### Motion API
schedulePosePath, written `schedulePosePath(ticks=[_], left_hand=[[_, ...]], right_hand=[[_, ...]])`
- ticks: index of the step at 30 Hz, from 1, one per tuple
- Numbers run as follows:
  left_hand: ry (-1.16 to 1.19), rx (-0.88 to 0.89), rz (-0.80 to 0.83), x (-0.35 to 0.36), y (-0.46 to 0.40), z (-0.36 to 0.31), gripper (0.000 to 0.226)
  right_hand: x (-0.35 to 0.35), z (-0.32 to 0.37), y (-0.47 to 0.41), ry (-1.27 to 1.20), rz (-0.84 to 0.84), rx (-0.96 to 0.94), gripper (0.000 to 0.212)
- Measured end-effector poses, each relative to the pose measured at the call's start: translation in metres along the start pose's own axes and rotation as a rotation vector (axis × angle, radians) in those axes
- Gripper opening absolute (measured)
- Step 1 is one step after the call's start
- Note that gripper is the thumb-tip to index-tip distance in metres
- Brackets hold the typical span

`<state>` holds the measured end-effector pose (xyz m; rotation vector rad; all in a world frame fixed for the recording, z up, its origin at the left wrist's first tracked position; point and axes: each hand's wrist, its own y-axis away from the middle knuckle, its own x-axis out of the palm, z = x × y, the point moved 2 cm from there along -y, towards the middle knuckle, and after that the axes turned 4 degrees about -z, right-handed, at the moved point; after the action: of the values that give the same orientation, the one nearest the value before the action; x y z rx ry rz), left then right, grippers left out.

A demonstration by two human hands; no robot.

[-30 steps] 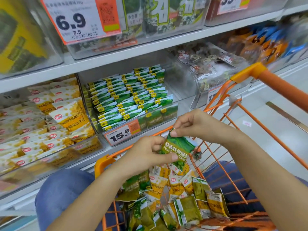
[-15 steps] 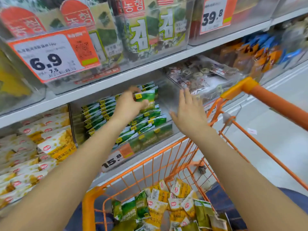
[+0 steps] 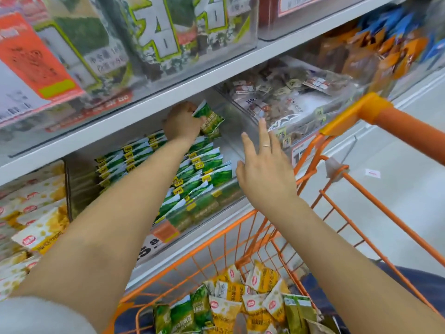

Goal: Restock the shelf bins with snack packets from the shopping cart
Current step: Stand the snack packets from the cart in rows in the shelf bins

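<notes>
One green packet (image 3: pixel 209 119) is in my left hand (image 3: pixel 181 124), fingers curled round its upper end, held up at the back of the clear bin (image 3: pixel 226 194) just under the shelf board above. So I am in the placing step: the packet is over the bin but not yet set among the others. Below it, rows of the same green packets (image 3: pixel 192 174) stand on edge, leaning in overlapping lines toward the front wall. My right hand (image 3: pixel 262 169) holds nothing; its fingers are spread and straight, hovering just beside the bin's right front corner, near the wall it shares with the next bin of mixed brown sweets (image 3: pixel 284 92). I cannot tell whether the fingertips touch that wall.

Next, I judge, the packet needs lowering into the back of a row, upright and facing like its neighbours, without toppling the leaning lines. The free hand could steady the rows. After that it is back down to the orange cart (image 3: pixel 361 112), where a heap of green and yellow packets (image 3: pixel 240 307) waits at the bottom; the yellow ones look to belong in the bin at the left (image 3: pixel 33 213).
</notes>
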<state>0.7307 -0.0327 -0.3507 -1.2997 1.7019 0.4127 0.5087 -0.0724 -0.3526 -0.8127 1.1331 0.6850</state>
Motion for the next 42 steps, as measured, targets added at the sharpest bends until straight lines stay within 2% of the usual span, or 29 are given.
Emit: schedulePosePath(ticks=[6,14,19,21,23,25,28,30,34,37,42], left_hand=[[-0.231,0.239,-0.002,0.004,-0.002,-0.016,0.027],[-0.318,0.173,0.080,0.019,0.001,-0.016,0.021],[-0.437,0.217,0.141,0.021,0.000,-0.022,0.017],[-0.350,0.100,0.129,0.013,-0.010,-0.021,0.030],[-0.180,-0.094,0.172,-0.004,-0.020,-0.020,0.045],[0.068,-0.218,0.256,-0.014,-0.025,-0.017,0.044],[0.431,-0.334,0.275,-0.018,-0.013,-0.011,0.046],[0.508,-0.361,0.235,-0.009,-0.008,-0.002,0.047],[0.338,-0.195,0.097,0.004,0.003,0.012,0.028],[0.100,-0.004,0.042,0.012,0.008,0.012,0.018],[-0.345,0.213,0.119,0.022,0.002,-0.008,0.011]], right_hand=[[0.003,0.000,0.000,0.001,-0.024,-0.001,0.059],[0.002,0.000,0.001,-0.005,-0.026,0.001,0.058],[0.001,0.000,0.001,-0.008,-0.021,0.006,0.056],[0.001,0.000,0.001,-0.007,-0.021,0.003,0.055],[0.001,0.000,0.001,-0.007,-0.017,-0.001,0.054],[0.001,0.000,0.000,-0.005,-0.017,0.000,0.053],[0.001,0.000,0.000,-0.008,-0.034,0.004,0.051],[0.001,0.000,0.000,-0.003,-0.042,0.005,0.050],[0.000,0.001,0.001,-0.003,-0.039,0.002,0.050],[-0.001,0.002,0.001,-0.001,-0.049,-0.004,0.049],[0.000,0.002,0.001,0.012,-0.060,0.004,0.046]])
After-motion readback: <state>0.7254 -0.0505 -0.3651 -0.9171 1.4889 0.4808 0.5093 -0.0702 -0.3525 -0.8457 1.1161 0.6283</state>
